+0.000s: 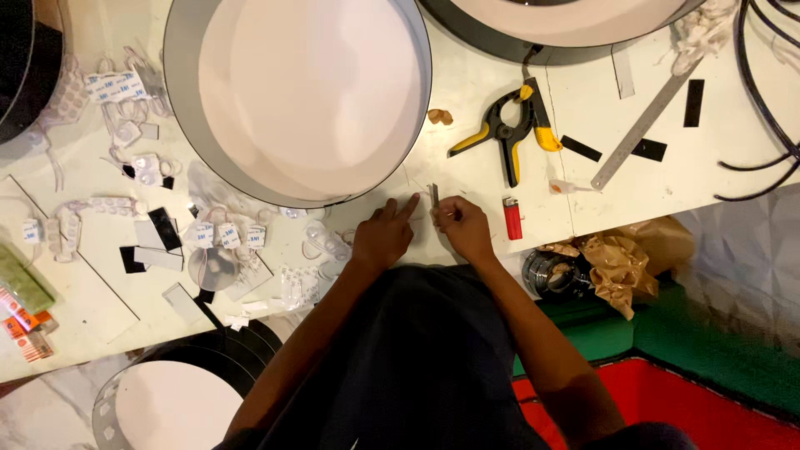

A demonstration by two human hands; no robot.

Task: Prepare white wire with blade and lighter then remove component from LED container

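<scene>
bench [500, 67] is carrying everything, pale and cluttered. round white disc with a grey rim [308, 92] is filling the far middle of the bench, and a second round disc [567, 25] is sitting at the far edge beside it. metal ruler [642, 129] is lying slanted toward the right side, with black strips [648, 150] just beside it. black and yellow spring clamp [510, 129] is lying between the big disc and the ruler. white led modules on wires [225, 235] are scattered along the left half. red lighter [512, 217] is lying near the near edge, just beside the right hand [464, 229]. right hand is pinching a small grey blade [433, 195] upright at the near edge, fingers closed on it. left hand [383, 235] is pressing flat beside it, forefinger stretched out, gripping nothing.
</scene>
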